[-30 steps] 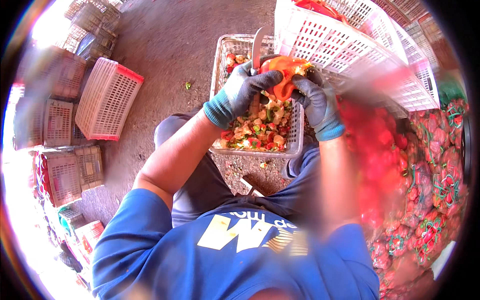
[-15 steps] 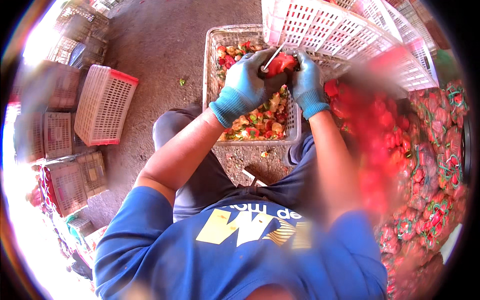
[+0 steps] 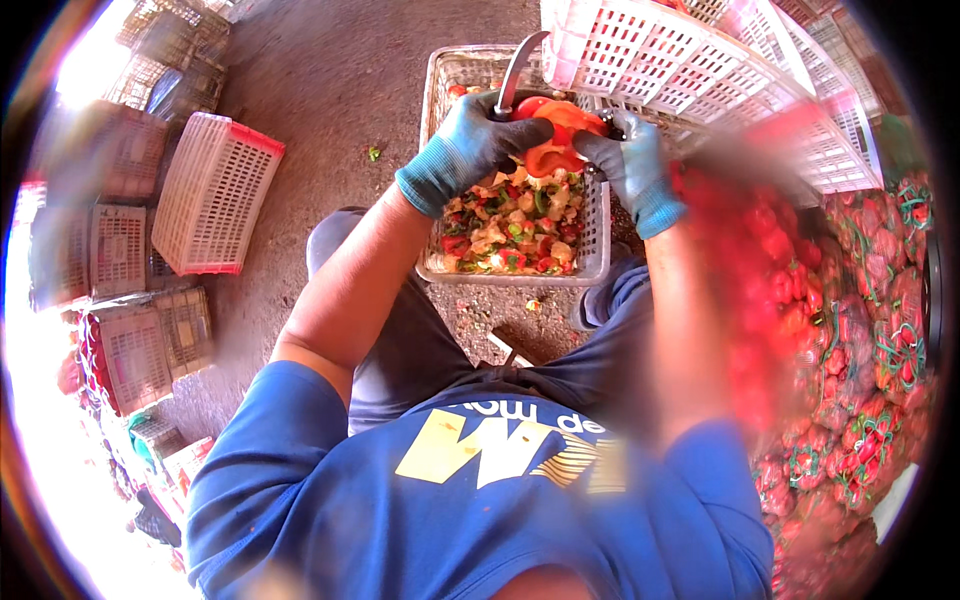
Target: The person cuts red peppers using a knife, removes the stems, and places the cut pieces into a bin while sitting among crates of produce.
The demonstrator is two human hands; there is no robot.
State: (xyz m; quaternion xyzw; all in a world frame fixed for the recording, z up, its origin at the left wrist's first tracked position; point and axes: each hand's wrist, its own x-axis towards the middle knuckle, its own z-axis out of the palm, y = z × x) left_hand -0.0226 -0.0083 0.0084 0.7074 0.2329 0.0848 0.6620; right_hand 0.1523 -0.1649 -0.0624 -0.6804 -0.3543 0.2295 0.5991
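Note:
My left hand (image 3: 472, 138), in a blue and dark-grey coated glove, is closed on a knife; its curved blade (image 3: 516, 72) points up and away. The thumb of that hand reaches the left side of a red bell pepper (image 3: 560, 122). My right hand (image 3: 630, 160), gloved alike, grips the pepper from the right, with its thumb against the near side. The pepper looks cut and spread apart, showing orange-red inner walls. Both hands are above a plastic crate (image 3: 601, 235) that holds pale cores, seeds, green stems and red scraps (image 3: 515, 225).
A white slatted crate (image 3: 680, 60) leans at the far right of the scrap crate. Red peppers (image 3: 765, 270) are heaped by my right arm, with filled net bags (image 3: 870, 400) beyond. A white crate with a red rim (image 3: 215, 195) and stacked crates (image 3: 120, 255) stand at left.
The pepper has gone from looking closed to spread apart. My hands have moved slightly apart, and the knife blade has swung away from the pepper to point upward.

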